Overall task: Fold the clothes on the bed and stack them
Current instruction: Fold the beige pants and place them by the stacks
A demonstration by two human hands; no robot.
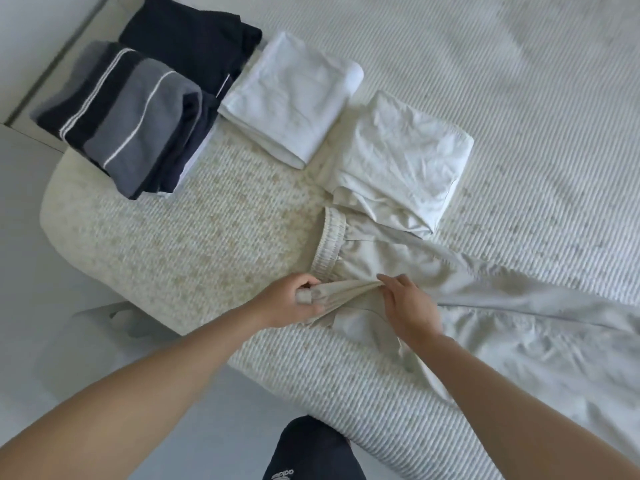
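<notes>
I am gripping the waistband of the long beige elastic-waist trousers (398, 271) lying on the ribbed white bed (519, 98) with my left hand (294, 299), my right hand (408, 306) pinching the fabric alongside, preparing to align the legs.

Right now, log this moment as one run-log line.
step: folding beige trousers | left hand: grips waistband end | right hand: pinches fabric | folded piles: striped, navy, white, cream | bed

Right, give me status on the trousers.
Left hand grips the beige elastic-waist trousers; right hand pinches them. Legs unfolded. Folded cream garment touches them.
</notes>
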